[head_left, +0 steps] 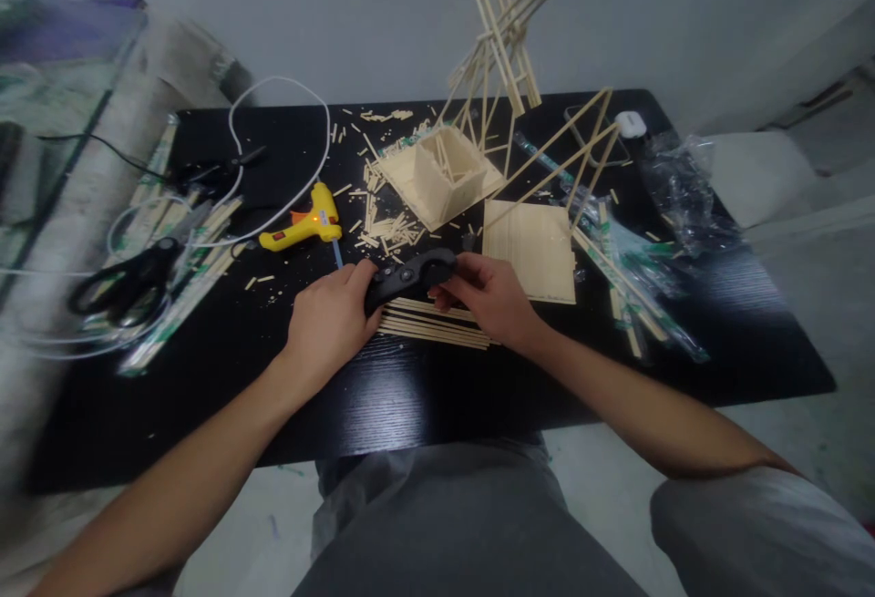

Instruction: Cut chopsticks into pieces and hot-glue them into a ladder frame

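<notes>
My left hand [333, 313] is closed around one end of a black hand tool [403, 279] with a curved, hooked far end; its exact kind I cannot make out. At that hooked end, the fingers of my right hand [493, 299] are pinched together on the tool. Just below the tool lies a row of thin wooden sticks [437, 328] on the black table [383, 406]. A square wooden board [530, 251] lies beyond my right hand. Behind the tool are many short cut stick pieces [389, 228].
A windmill-like stick model [447, 169] stands at the back. To the left are a yellow glue gun [304, 224], black scissors [140, 278], a white cable [328, 137] and wrapped sticks [181, 310]. Plastic wrappers [635, 251] and a joined stick frame [557, 159] lie right.
</notes>
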Demonstrator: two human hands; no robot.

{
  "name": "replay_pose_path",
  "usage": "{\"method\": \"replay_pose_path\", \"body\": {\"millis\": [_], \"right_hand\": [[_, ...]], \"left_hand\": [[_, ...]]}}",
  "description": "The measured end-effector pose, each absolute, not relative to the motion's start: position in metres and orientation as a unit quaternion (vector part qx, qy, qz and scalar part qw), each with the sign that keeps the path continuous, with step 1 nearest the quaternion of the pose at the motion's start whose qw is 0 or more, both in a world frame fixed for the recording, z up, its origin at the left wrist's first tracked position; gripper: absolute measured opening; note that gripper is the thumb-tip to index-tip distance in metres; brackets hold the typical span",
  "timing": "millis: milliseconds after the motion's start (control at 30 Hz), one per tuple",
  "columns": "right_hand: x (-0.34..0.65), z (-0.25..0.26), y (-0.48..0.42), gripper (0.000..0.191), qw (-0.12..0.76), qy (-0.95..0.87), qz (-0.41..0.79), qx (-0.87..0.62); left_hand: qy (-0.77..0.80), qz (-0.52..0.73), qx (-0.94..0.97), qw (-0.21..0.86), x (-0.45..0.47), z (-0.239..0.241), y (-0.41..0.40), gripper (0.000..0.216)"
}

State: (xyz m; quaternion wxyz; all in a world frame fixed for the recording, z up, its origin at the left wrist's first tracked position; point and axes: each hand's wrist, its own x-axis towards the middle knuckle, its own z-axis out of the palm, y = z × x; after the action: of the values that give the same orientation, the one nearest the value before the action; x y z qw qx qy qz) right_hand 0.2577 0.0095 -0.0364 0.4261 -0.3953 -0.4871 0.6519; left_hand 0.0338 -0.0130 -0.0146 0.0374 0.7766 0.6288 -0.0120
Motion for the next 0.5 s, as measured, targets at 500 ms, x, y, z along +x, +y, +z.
{"method": "replay_pose_path", "body": {"millis": [500], "right_hand": [[0.256,-0.035,0.005,0.031,0.445,-0.522,0.623,-0.377]], "left_hand": [[0.642,0.354,0.615,0.289,0.024,-0.025,-0.002,0.038]]}}
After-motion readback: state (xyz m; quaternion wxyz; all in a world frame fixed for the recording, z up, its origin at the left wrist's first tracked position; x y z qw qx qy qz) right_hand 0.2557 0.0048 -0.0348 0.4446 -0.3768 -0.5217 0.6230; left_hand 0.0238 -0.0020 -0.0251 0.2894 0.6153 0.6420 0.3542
